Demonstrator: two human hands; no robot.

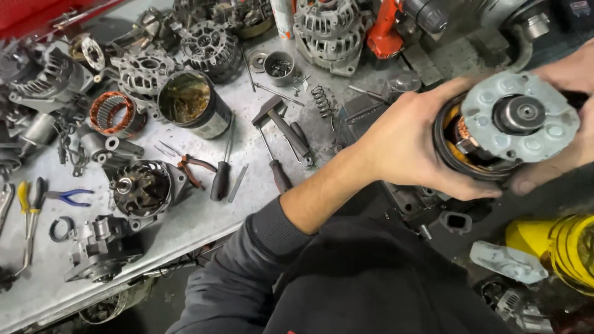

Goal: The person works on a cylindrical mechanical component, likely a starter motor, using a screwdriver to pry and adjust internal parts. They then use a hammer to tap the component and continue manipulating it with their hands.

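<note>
Both hands gripped one motor point(504, 127) at three o'clock of the view, held clear above the bench point(185, 222); the left hand point(411, 145) cupped its dark casing from nine o'clock, fingers curled beneath; the right hand point(566, 117) clasped it from three o'clock, thumb under the rim; the grey end plate point(526, 117) faced up, orange windings showing at its eight o'clock. A steady, level, two-sided hold seemed wise, so the plate would not tilt. Farther out, toward nine o'clock, lay a hammer point(281, 127), pliers point(185, 164), a tin point(192, 102) and a stator point(114, 114).
</note>
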